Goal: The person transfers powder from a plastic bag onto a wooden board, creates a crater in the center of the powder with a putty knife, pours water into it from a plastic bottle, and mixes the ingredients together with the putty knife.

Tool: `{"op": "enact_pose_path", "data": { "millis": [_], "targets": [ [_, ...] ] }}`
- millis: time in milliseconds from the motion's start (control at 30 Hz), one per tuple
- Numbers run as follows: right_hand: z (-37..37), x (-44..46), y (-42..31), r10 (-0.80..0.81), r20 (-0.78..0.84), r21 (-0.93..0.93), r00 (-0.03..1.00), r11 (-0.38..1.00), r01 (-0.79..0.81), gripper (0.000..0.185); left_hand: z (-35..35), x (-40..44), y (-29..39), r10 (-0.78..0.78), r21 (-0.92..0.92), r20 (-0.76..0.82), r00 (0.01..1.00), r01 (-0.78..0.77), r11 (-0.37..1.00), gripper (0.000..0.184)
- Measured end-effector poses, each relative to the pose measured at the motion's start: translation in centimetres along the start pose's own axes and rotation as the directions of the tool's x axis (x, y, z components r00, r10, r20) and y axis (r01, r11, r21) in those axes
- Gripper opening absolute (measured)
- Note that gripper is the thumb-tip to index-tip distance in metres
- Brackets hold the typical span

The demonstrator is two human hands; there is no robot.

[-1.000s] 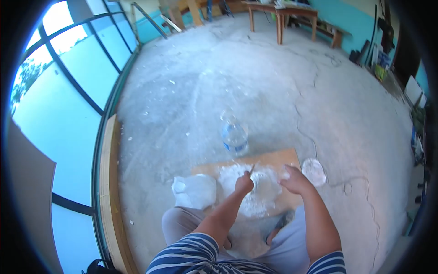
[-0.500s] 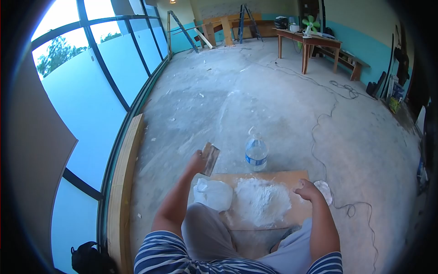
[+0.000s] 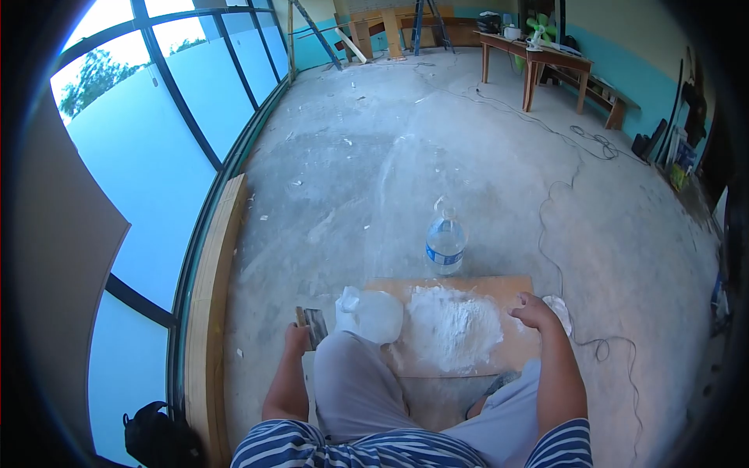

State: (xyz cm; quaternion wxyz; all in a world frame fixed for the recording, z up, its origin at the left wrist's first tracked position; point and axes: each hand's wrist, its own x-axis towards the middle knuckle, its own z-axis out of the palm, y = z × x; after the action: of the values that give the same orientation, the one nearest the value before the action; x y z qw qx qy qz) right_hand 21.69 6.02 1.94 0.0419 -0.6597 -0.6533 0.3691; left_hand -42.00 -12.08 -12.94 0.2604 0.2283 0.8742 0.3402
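Observation:
My left hand (image 3: 296,338) is closed around the handle of a flat scraper (image 3: 314,327), held low beside my left knee. A brown board (image 3: 507,290) lies on the floor before me with a heap of white powder (image 3: 455,327) spread on it. Over the board's right part is my right hand (image 3: 532,312), fingers curled; whether anything small is between them I cannot make out. A white plastic bag (image 3: 373,314) rests at the board's left end. Behind the board stands a clear bottle (image 3: 445,245) with a blue label.
Along the windows at left lies a timber beam (image 3: 214,312). A cable (image 3: 550,234) runs over the floor at right, near a whitish round item (image 3: 559,313). A black bag (image 3: 160,437) sits bottom left. Farther back are a wooden table (image 3: 534,53) and ladders (image 3: 316,35).
My left hand moved from the powder out to the left with the scraper, then down beside my knee. My right hand stays over the board's right side. The view has tilted up.

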Motion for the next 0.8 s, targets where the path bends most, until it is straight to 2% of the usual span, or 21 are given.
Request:
{"op": "enact_pose_path", "data": {
  "millis": [67, 167, 233, 267, 300, 367, 500, 600, 733, 800],
  "targets": [
    [0.0, 0.2, 0.0, 0.008, 0.004, 0.003, 1.000, 1.000, -0.008, 0.078, 0.2, -2.4, 1.2, -0.035, 0.014, 0.025, 0.999, 0.035, 0.999, 0.049],
    [-0.3, 0.5, -0.2, 0.016, -0.004, 0.007, 1.000, 1.000, -0.016, 0.076, 2.6, 0.3, -2.6, 0.030, -0.039, 0.004, 1.000, -0.030, 0.999, 0.047],
    [0.2, 1.1, 0.3, 0.026, 0.017, 0.019, 1.000, 0.999, -0.026, 0.075, 2.7, 0.1, -1.8, 0.078, 0.084, 0.080, 0.994, -0.085, 0.993, 0.044],
    [0.3, 1.8, 1.1, 0.020, 0.025, 0.038, 0.999, 0.999, -0.021, 0.074, 2.5, -0.8, -0.5, 0.037, 0.104, 0.131, 0.991, -0.051, 0.993, 0.042],
    [0.9, 2.5, 1.7, 0.014, 0.037, 0.057, 0.999, 0.998, -0.017, 0.073, 1.9, -2.4, 1.9, 0.026, 0.272, 0.161, 0.987, -0.070, 0.960, 0.040],
    [0.9, 1.2, 0.1, 0.061, 0.038, 0.124, 0.997, 0.990, -0.065, 0.073, 2.5, -1.7, 1.9, 0.028, 0.353, 0.201, 0.979, -0.098, 0.931, 0.036],
    [1.2, 0.4, -0.7, 0.089, 0.073, 0.074, 0.993, 0.993, -0.095, 0.073, 2.6, -1.6, 4.4, 0.008, 0.389, 0.296, 0.955, -0.129, 0.912, 0.038],
    [1.3, 1.6, 1.5, 0.122, 0.102, 0.007, 0.987, 0.992, -0.123, 0.071, 4.4, -0.5, 6.1, 0.068, 0.410, 0.339, 0.938, -0.212, 0.887, 0.038],
    [1.2, 1.3, 1.0, 0.166, 0.087, 0.041, 0.982, 0.985, -0.170, 0.071, 9.7, 2.5, 6.7, 0.070, 0.476, 0.397, 0.915, -0.270, 0.837, 0.038],
    [1.2, 0.5, -0.8, 0.185, 0.091, 0.092, 0.978, 0.977, -0.194, 0.071, 11.9, 2.9, 6.0, 0.205, 0.387, 0.273, 0.940, -0.302, 0.871, 0.039]
  ]
}}
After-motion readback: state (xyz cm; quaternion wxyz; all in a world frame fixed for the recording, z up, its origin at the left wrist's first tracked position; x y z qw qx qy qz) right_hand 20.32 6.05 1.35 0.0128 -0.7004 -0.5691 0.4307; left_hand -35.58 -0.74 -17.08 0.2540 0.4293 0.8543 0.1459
